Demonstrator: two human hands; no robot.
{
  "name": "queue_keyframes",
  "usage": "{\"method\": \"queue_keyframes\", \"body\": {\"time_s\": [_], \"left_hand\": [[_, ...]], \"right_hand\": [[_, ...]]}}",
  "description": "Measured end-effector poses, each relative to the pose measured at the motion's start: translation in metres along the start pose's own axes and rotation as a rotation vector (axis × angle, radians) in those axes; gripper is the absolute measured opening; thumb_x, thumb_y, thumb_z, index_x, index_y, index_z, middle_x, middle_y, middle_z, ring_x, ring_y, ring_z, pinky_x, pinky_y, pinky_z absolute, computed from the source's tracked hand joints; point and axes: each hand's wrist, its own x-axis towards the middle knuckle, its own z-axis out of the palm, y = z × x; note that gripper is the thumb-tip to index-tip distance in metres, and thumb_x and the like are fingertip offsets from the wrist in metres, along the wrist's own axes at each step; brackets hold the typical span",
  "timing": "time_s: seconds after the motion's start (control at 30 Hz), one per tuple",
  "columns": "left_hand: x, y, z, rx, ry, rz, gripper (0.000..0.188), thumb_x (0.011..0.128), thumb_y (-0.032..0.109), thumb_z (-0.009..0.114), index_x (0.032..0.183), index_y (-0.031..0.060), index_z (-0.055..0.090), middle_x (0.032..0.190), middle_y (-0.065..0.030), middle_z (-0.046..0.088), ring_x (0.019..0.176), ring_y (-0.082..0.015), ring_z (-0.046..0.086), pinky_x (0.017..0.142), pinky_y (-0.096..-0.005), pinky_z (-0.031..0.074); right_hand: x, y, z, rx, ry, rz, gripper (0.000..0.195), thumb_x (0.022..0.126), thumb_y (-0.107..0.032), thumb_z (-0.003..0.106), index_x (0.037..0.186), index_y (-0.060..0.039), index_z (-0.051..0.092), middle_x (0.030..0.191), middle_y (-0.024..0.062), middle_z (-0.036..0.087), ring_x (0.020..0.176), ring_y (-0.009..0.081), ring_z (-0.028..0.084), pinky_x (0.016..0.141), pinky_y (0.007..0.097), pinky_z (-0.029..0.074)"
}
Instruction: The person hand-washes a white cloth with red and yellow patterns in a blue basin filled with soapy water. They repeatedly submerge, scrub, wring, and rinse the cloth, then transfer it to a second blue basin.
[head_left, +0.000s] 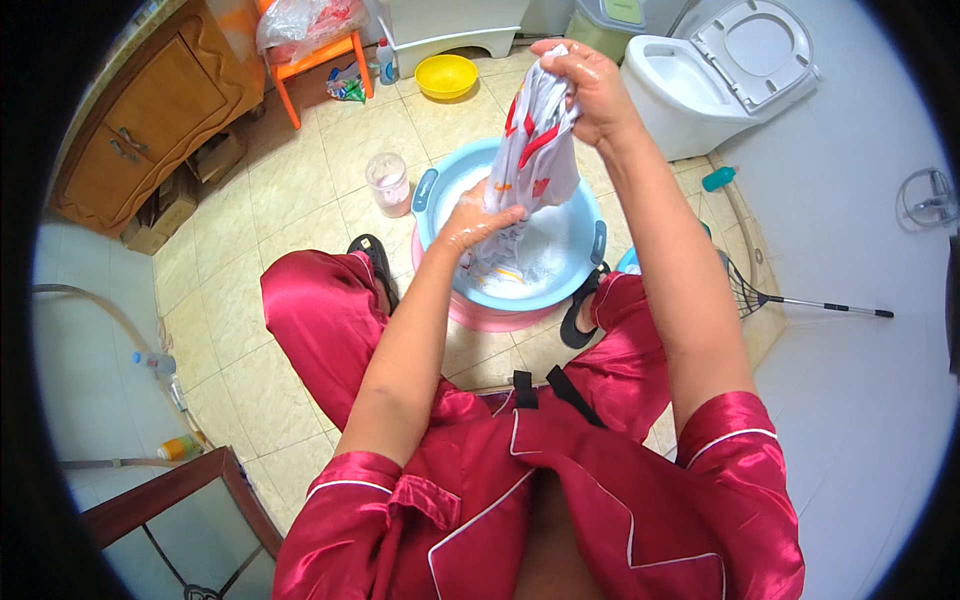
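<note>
A wet white cloth garment (544, 161) with red and orange print hangs bunched over a light blue plastic basin (581, 274). My right hand (589, 82) grips its upper end, raised above the basin's far right side. Lower down, my left hand (480, 221) is around the cloth, thumb across it. The garment's lower part reaches into foamy, whitish water (544, 259). Suds cling to both hands. Beneath the blue basin is a pink basin (499, 321), between my feet.
A plastic cup (388, 186) stands left of the basin, a yellow bowl (446, 76) beyond it. Orange stool (315, 66), bottle (386, 61), and toilet (679, 90) are farther off. A teal bottle (718, 178) and a wire-headed tool (757, 298) lie at the right; a wooden cabinet (161, 105) is at the left.
</note>
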Motion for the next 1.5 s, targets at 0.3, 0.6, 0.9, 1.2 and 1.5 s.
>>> {"method": "queue_keyframes", "body": {"time_s": [0.3, 0.6, 0.9, 1.2, 1.5], "left_hand": [[-0.017, -0.074, -0.015, -0.235, 0.121, -0.494, 0.023, 0.074, 0.025, 0.067, 0.086, 0.0063, 0.06, 0.081, -0.007, 0.061, 0.076, -0.0166, 0.057, 0.067, -0.0314, 0.047], [-0.014, -0.09, -0.018, -0.382, -0.057, -0.662, 0.015, 0.078, 0.019, 0.064, 0.08, 0.0047, 0.06, 0.079, -0.0045, 0.061, 0.068, -0.0121, 0.055, 0.058, -0.0279, 0.044], [-0.01, -0.045, -0.002, -0.189, 0.061, -0.295, 0.02, 0.087, 0.023, 0.062, 0.079, 0.0057, 0.059, 0.078, -0.0029, 0.062, 0.068, -0.0101, 0.053, 0.061, -0.0238, 0.043], [-0.056, -0.032, 0.064, 0.602, -0.231, 0.24, 0.01, 0.082, 0.008, 0.064, 0.085, 0.0007, 0.058, 0.089, -0.0146, 0.061, 0.078, -0.0318, 0.059, 0.07, -0.0358, 0.048], [-0.026, -0.025, 0.068, 0.065, 0.473, -0.149, 0.03, 0.082, 0.025, 0.067, 0.098, -0.0009, 0.064, 0.088, -0.0114, 0.064, 0.073, -0.0176, 0.059, 0.068, -0.0286, 0.047]], "right_hand": [[-0.022, 0.047, -0.066, 0.173, 0.198, 0.096, 0.02, 0.078, -0.009, 0.057, 0.096, -0.0005, 0.061, 0.074, 0.0022, 0.057, 0.051, 0.0071, 0.047, 0.044, 0.0198, 0.037], [-0.079, 0.113, -0.118, 0.131, 0.172, 0.301, 0.016, 0.079, -0.009, 0.056, 0.091, -0.001, 0.063, 0.076, 0.0058, 0.063, 0.063, 0.0128, 0.058, 0.057, 0.0243, 0.046], [-0.137, 0.182, -0.098, -1.048, -0.253, 0.302, 0.057, 0.073, -0.042, 0.069, 0.122, -0.0162, 0.057, 0.102, 0.0232, 0.063, 0.091, 0.0374, 0.062, 0.081, 0.0412, 0.048], [-0.117, 0.214, -0.104, 0.13, 0.502, 0.271, 0.019, 0.087, -0.009, 0.053, 0.104, -0.0057, 0.06, 0.097, 0.0106, 0.065, 0.086, 0.025, 0.064, 0.079, 0.0366, 0.052], [-0.116, 0.199, -0.116, 0.831, 0.197, 0.435, 0.023, 0.092, -0.022, 0.055, 0.108, -0.0054, 0.058, 0.109, 0.01, 0.063, 0.097, 0.0219, 0.062, 0.088, 0.0374, 0.05]]}}
